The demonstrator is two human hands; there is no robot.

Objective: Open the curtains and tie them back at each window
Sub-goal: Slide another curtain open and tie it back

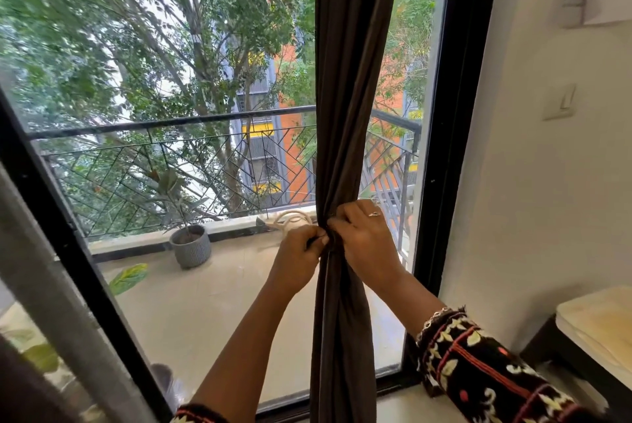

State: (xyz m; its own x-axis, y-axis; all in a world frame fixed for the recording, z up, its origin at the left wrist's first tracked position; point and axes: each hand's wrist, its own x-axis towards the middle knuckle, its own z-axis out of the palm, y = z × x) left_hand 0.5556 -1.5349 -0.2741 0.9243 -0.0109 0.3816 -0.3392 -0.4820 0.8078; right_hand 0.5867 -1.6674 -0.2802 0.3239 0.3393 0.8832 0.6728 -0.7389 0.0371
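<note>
Pinching at one spot, both hands are meeting on the dark brown fabric curtain (349, 98), which is hanging gathered into a narrow column in front of the black-framed glass window (455, 115). The left hand (301, 248) is curling closed against the left edge of the bunched cloth, fingertips drawn together on the gathered point. The right hand (366, 238) is pressing in from the opposite side, fingers folded over the same point, knuckles touching or nearly touching the left hand's. Whether a tie or cord is lying between the fingers cannot be told; the hands are covering the spot.

Above the hands the curtain is running straight up out of view; below them it is falling in loose folds between the two forearms. A silver ring (374, 214) is showing on the right hand, a thin metal bracelet (432, 318) is sitting at that wrist, and a black embroidered sleeve (478, 368) is covering the forearm below it.

Beyond the left hand, through the glass, a grey ribbed plant pot (191, 246) is standing on the balcony floor by the black metal railing (171, 125). To the right of the right hand, a white wall switch (561, 101) is sitting on the cream wall.
</note>
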